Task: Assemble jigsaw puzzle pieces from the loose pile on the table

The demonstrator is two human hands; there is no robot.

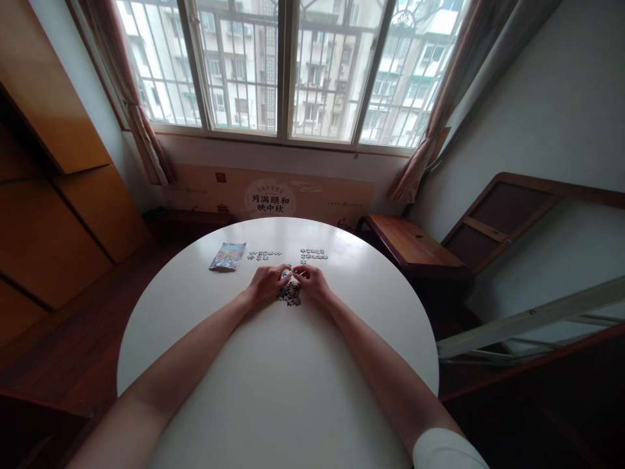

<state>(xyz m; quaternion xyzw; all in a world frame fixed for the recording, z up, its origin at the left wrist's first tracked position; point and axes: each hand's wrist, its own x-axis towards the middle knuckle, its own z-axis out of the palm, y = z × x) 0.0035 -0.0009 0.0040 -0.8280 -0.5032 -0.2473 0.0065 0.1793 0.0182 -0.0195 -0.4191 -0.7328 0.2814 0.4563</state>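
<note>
Two hands (268, 281) (313, 283) nearly meet, grip unclear, partly hiding piled puzzle pieces (289, 295) before clusters (313, 256) and a printed sheet (227, 256).

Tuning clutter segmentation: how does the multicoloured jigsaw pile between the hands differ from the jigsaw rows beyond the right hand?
The dark, multicoloured jigsaw pile is jumbled; the paler jigsaw rows are spread in rough lines. The pile lies nearer the camera, the rows farther off. Both rest on the round white table.

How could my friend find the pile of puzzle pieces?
Find the round white table. Look between the left hand and right hand, at the pile. It is a crowded jumble; the left group and right group farther away lie in loose rows.
</note>
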